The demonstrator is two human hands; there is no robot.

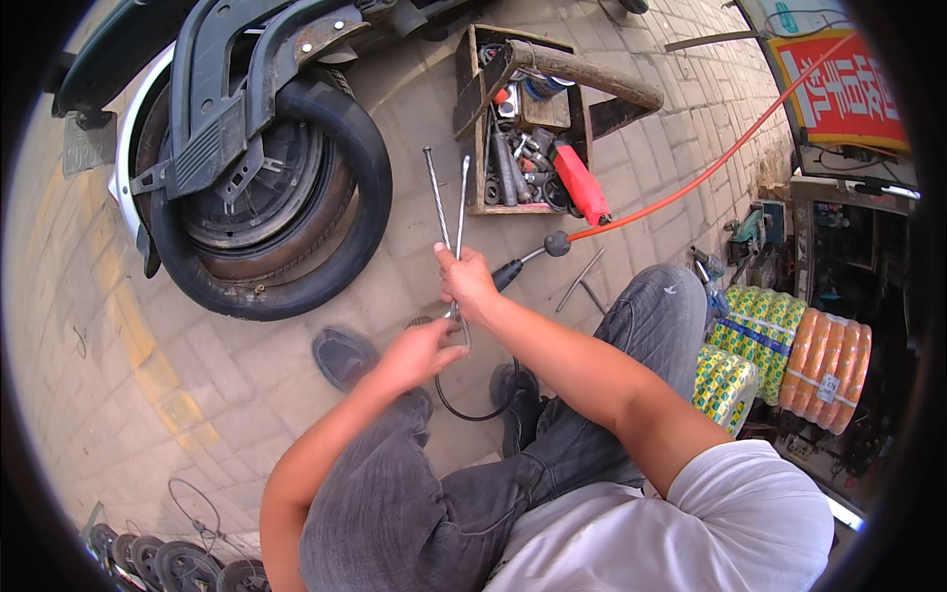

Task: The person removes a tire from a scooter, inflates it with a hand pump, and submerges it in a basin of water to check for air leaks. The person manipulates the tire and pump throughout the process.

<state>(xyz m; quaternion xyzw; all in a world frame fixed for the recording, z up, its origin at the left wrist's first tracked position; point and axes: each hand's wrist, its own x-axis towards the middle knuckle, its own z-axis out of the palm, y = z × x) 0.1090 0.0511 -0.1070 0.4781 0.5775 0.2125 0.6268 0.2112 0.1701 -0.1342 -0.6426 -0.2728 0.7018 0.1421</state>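
Note:
Two long metal tire levers [462, 197] stick up from my right hand [469, 281], which is closed around them. My left hand [419, 353] is just below, its fingers bent at the levers' lower ends and its thumb apart. Beside my right hand is the black grip [508, 274] of an air inflator, joined to an orange hose [691, 183]. A thin black hose [464, 414] loops below my hands. Ahead on the left is a scooter wheel [261, 187], with a black inner tube [370, 173] hanging loosely out around it.
A wooden toolbox [475, 187] with tools and a red bottle [580, 183] stands ahead. A T-shaped metal tool [582, 281] lies on the paving right of my hands. Coiled green-yellow and orange rolls [827, 370] stand at the right. Several small wheels [182, 567] lie at lower left.

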